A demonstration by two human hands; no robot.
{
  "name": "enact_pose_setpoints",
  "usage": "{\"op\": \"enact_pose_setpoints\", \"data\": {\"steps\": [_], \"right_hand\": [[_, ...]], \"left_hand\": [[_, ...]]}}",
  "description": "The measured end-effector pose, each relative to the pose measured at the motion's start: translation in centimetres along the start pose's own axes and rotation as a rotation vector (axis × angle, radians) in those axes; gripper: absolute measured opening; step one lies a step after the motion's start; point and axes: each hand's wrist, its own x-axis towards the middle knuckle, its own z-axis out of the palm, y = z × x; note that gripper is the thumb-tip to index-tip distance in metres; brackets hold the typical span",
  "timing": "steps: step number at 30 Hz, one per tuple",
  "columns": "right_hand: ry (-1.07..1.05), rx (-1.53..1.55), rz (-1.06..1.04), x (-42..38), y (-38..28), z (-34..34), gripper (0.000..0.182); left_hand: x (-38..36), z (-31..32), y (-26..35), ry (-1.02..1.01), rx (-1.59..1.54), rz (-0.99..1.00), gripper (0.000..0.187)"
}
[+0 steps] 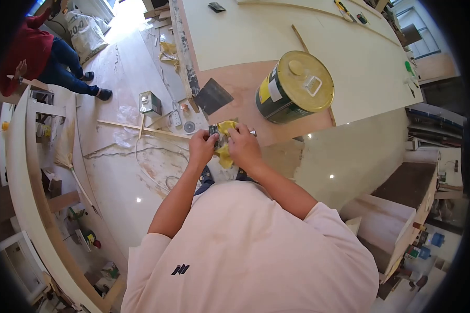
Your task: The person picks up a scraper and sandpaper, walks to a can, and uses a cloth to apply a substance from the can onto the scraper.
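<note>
In front of my body, both hands are closed on a crumpled yellow sheet (225, 156), perhaps sandpaper or cloth, around a small tool with a dark end. My left hand (201, 147) pinches the dark left end. My right hand (244, 146) grips the sheet's right side, and a metallic tip sticks out past it. The tool's exact kind is hidden by the sheet and fingers. Just beyond lies a dark square sheet (213, 97) at the board's edge. A large green drum with a yellow lid (296, 86) stands on the board to the right.
Left on the floor are a small metal can (150, 103), a power strip (176, 119), a wooden strip (141, 127) and cords. A person in red (34, 57) stands at upper left near a white sack (84, 34). An open wooden box (397, 214) sits at right.
</note>
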Motion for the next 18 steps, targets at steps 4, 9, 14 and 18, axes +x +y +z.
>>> {"op": "enact_pose_setpoints", "data": {"steps": [4,9,14,18], "right_hand": [[-0.059,0.123,-0.05,-1.0,1.0,-0.8,0.022],[0.074,0.175,-0.082,2.9,1.0,-0.1,0.018],[0.084,0.11,-0.057,0.2,0.6,-0.1,0.015],[0.155,0.146,0.098,4.7,0.0,0.6,0.011]], "left_hand": [[0.4,-0.2,0.0,-0.068,-0.108,-0.095,0.024],[0.2,-0.3,0.4,-0.131,-0.429,-0.283,0.029],[1.2,-0.6,0.2,-0.163,-0.352,-0.212,0.031],[0.9,-0.6,0.1,-0.187,-0.344,-0.2,0.029]]}}
